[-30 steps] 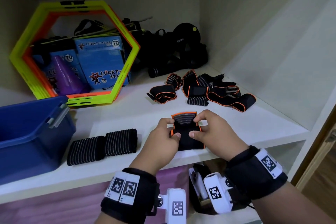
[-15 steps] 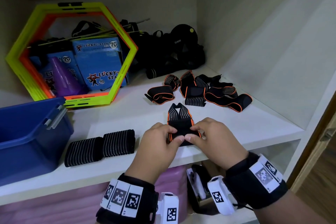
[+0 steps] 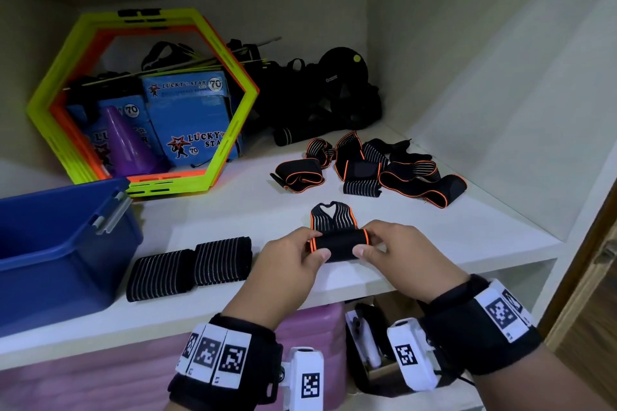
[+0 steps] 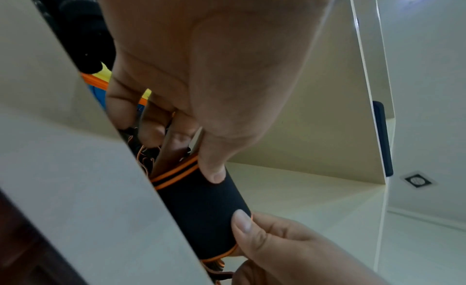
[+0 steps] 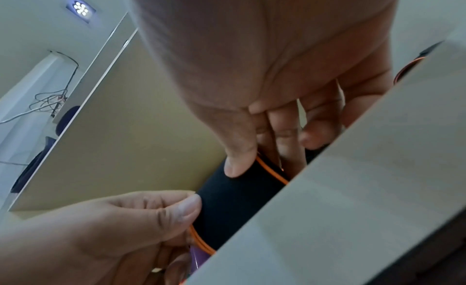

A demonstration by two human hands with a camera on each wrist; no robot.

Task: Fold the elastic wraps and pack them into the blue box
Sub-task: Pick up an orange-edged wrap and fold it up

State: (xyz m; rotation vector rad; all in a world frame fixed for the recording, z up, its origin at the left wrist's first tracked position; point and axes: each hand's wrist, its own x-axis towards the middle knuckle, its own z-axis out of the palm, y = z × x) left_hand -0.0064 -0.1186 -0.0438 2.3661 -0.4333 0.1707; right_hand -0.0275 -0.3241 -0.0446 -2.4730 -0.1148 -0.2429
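Note:
A black elastic wrap with orange edging [image 3: 339, 242] lies near the shelf's front edge, its near part rolled into a tube [image 4: 201, 211] and its striped far end flat on the shelf. My left hand [image 3: 300, 252] pinches the roll's left end, thumb on top. My right hand [image 3: 384, 248] pinches its right end [image 5: 242, 187] the same way. Two folded striped wraps [image 3: 190, 265] lie side by side to the left. The blue box [image 3: 63, 243] stands open at the far left. A pile of loose orange-edged wraps [image 3: 370, 168] sits behind, toward the right wall.
A yellow and orange hexagon frame [image 3: 143, 100] leans at the back left, around blue packets and a purple cone [image 3: 128, 147]. Black straps and gear [image 3: 320, 100] fill the back corner. The right cupboard wall [image 3: 500, 93] is close. A pink container [image 3: 310, 330] sits below the shelf.
The flat wrap has been rolled away from me: its near part is now a tube between both thumbs, and only the striped far end still lies flat.

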